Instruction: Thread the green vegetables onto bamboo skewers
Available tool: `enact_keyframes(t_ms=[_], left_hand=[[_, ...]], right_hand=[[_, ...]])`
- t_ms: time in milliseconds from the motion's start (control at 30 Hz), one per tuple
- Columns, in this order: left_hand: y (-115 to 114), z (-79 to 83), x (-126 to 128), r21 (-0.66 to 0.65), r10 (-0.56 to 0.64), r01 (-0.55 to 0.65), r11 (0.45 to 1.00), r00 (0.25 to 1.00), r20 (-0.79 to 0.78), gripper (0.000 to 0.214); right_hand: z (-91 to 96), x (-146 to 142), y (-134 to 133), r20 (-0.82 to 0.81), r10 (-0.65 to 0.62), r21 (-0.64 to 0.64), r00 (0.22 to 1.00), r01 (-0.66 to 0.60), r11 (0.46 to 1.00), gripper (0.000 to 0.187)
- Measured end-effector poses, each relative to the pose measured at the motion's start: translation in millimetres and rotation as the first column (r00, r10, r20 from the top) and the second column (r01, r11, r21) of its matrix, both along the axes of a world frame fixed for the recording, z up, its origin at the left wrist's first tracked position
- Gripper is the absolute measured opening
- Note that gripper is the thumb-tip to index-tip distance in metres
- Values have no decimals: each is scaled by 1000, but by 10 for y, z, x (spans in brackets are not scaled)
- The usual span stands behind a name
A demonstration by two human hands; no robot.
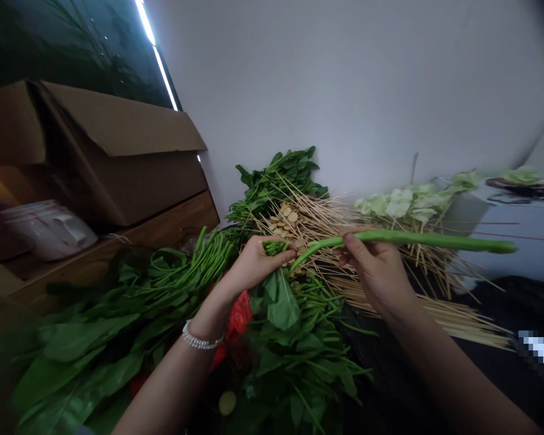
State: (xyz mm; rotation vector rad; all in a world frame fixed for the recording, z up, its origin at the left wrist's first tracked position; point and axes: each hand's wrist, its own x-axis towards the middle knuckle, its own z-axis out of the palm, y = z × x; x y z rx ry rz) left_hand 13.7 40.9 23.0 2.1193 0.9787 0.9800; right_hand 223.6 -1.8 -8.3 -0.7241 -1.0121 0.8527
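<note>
My left hand (251,266) is closed around a small bunch of leafy green stems (274,246), their cut ends showing above the thumb. A dark green leaf (283,302) hangs below that grip. Between thumb and fingers, my right hand (383,275) pinches a long bright green stalk (444,240). It lies nearly level, its thin curved end reaching close to my left hand and its thicker end pointing right. Under my hands is a heap of leafy greens (294,356), with a larger pile of long-stemmed greens (95,338) to the left.
Wooden skewers (462,323) spread behind my hands, some bearing pale round slices (286,219) and others pale green leaves (399,202). More skewered greens (281,175) lean by the wall. A red plastic bag (239,317), cardboard box (131,175) and white plastic container (48,229) are leftward.
</note>
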Motion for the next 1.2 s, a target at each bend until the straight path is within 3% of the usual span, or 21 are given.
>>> enact_keyframes(t_ms=[200, 400, 533, 633, 700, 767, 867, 933, 1000, 1100, 1133, 1200], left_hand=[[-19, -42, 67, -3, -177, 177, 984, 983, -46, 25], [-31, -106, 132, 65, -194, 199, 978, 978, -81, 22], [-40, -107, 150, 206, -53, 81, 975, 989, -137, 21], [-18, -123, 169, 290, 84, -60, 955, 994, -72, 18], [22, -141, 162, 224, 89, -93, 970, 996, 30, 17], [85, -157, 108, 48, 101, -112, 993, 977, 187, 17], [202, -143, -91, -248, 264, -165, 955, 855, 447, 14], [253, -90, -260, -301, 371, -244, 922, 780, 503, 14], [242, -1, -385, -219, 411, -349, 911, 811, 417, 17], [81, 136, -367, 108, 440, -442, 890, 897, 45, 21], [-4, 157, -301, 227, 464, -433, 872, 879, -106, 21], [-195, 128, -111, 386, 517, -379, 841, 774, -367, 20]], right_hand=[[-26, -21, 1, 72, 0, 13, 997, -1, 1000, 19], [-14, -26, -3, 97, -2, 11, 995, 1, 1000, 18], [-14, -42, -25, 165, -19, 19, 986, 16, 1000, 16], [-33, -71, -47, 287, -50, 21, 957, 45, 999, 17], [-44, -83, -49, 302, -34, 12, 953, 31, 999, 19], [-40, -66, -39, 220, 1, 2, 975, -1, 1000, 20], [13, 21, -16, 40, -30, 5, 999, 30, 1000, 21], [61, 90, -7, -16, -77, 12, 997, 77, 997, 20], [97, 136, -2, -12, -97, 24, 995, 97, 995, 18], [107, 153, 7, 35, -91, 39, 995, 90, 995, 15], [103, 154, 12, 46, -89, 38, 995, 87, 995, 14], [92, 162, 23, 49, -87, 34, 995, 85, 996, 13]])
